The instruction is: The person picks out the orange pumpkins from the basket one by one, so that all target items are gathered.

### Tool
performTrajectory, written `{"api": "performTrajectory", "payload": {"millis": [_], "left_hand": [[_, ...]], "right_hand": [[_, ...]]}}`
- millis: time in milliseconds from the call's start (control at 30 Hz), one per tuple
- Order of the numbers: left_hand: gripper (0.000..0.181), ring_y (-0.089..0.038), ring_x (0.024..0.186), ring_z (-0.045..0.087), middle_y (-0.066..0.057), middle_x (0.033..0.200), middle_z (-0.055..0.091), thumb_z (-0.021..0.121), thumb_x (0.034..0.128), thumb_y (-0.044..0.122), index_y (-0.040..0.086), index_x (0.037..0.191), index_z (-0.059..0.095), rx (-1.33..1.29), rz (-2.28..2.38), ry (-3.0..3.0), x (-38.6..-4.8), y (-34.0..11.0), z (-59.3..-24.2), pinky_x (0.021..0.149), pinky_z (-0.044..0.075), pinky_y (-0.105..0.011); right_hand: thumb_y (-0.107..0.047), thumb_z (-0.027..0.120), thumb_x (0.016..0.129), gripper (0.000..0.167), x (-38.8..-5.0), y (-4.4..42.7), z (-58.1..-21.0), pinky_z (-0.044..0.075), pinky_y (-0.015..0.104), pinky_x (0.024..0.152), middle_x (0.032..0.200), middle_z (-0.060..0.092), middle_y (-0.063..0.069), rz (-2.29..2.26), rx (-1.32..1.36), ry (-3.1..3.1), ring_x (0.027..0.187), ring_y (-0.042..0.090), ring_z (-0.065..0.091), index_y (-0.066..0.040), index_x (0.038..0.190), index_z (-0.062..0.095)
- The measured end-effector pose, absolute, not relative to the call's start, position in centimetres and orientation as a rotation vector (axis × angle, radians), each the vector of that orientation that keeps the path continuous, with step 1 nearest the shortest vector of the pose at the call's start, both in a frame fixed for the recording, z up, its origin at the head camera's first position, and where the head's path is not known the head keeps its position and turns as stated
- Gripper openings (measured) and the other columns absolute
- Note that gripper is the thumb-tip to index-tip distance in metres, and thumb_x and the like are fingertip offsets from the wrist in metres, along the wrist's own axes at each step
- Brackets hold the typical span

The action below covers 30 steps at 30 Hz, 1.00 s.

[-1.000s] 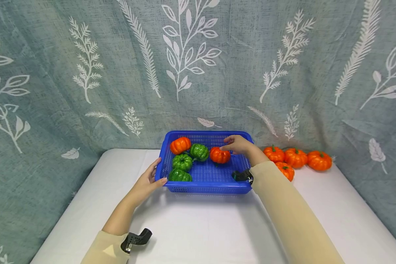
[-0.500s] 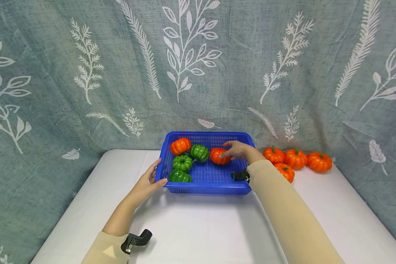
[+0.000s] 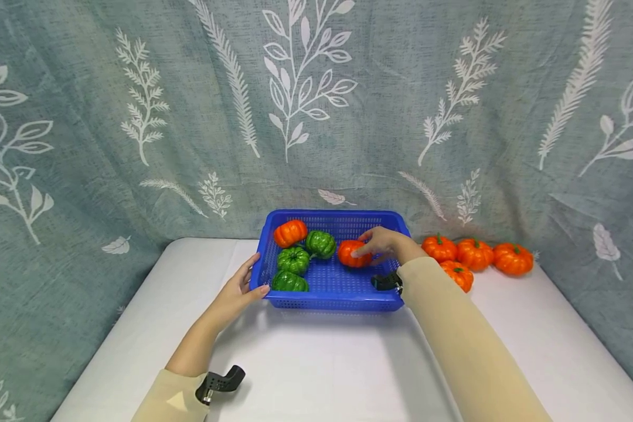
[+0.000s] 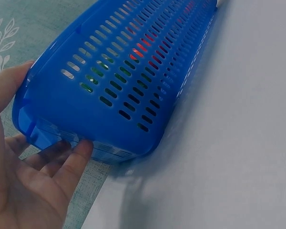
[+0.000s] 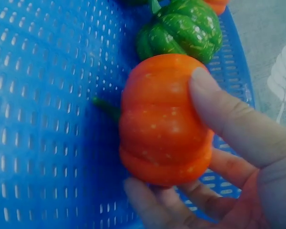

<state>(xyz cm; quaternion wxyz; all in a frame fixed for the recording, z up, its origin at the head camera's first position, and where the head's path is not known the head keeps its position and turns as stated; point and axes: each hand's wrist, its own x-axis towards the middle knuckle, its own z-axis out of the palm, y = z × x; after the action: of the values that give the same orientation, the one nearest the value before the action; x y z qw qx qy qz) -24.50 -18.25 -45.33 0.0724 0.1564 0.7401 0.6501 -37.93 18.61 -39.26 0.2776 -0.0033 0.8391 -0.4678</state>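
Observation:
My left hand (image 3: 234,298) holds the blue plastic basket (image 3: 329,302) at its left front corner. In the left wrist view, the thumb lies over the rim and the fingertips are against the end wall. Inside the basket, my right hand (image 3: 387,243) grips a small orange pumpkin (image 3: 352,254) from the right. The right wrist view shows the thumb on one side of this pumpkin (image 5: 162,119) and fingers curled under the other, its green stem pointing away from the palm. Several green pumpkins (image 3: 293,261) and another orange pumpkin (image 3: 290,233) lie at the basket's left.
Outside the basket on the right, several orange pumpkins (image 3: 475,254) sit grouped on the white table (image 3: 316,363), one partly hidden by my right sleeve (image 3: 453,316). A patterned grey-green curtain (image 3: 380,146) hangs right behind the basket.
My right hand has come down beside the orange pumpkin and its fingers have curled round it. That pumpkin has shifted slightly toward the front. The left hand keeps its hold on the basket.

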Motion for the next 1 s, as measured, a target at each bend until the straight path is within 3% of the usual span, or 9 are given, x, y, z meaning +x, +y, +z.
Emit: {"api": "performTrajectory", "payload": {"millis": [400, 767, 1000], "left_hand": [[0.085, -0.040, 0.141, 0.038, -0.024, 0.158, 0.029, 0.066, 0.0975, 0.015, 0.019, 0.162, 0.012, 0.486, 1.958, 2.220, -24.6, -18.2, -45.1, 0.102, 0.046, -0.028], [0.084, -0.040, 0.142, 0.037, -0.024, 0.159, 0.029, 0.067, 0.0972, 0.017, 0.019, 0.162, 0.013, 0.461, 1.957, 2.229, -24.6, -18.2, -45.4, 0.108, 0.044, -0.041], [0.084, -0.040, 0.141, 0.038, -0.024, 0.159, 0.029, 0.066, 0.0974, 0.016, 0.020, 0.162, 0.013, 0.461, 1.963, 2.221, -24.7, -18.2, -45.4, 0.107, 0.045, -0.040]], "right_hand": [[-0.011, 0.081, 0.085, 0.068, -37.5, 18.8, -39.1, 0.050, 0.049, 0.100, 0.137, 0.049, 0.024, -1.148, -0.119, 2.215, 0.106, 0.028, 0.062, 0.003, 0.142, 0.046], [-0.021, 0.083, 0.084, 0.069, -35.8, 19.7, -36.5, 0.054, 0.046, 0.095, 0.131, 0.054, 0.024, -1.068, -0.264, 2.344, 0.106, 0.029, 0.063, 0.002, 0.140, 0.050], [-0.021, 0.082, 0.085, 0.070, -33.6, 20.9, -33.5, 0.057, 0.041, 0.089, 0.124, 0.054, 0.026, -1.132, -0.337, 2.441, 0.103, 0.030, 0.062, 0.002, 0.142, 0.047]]}}
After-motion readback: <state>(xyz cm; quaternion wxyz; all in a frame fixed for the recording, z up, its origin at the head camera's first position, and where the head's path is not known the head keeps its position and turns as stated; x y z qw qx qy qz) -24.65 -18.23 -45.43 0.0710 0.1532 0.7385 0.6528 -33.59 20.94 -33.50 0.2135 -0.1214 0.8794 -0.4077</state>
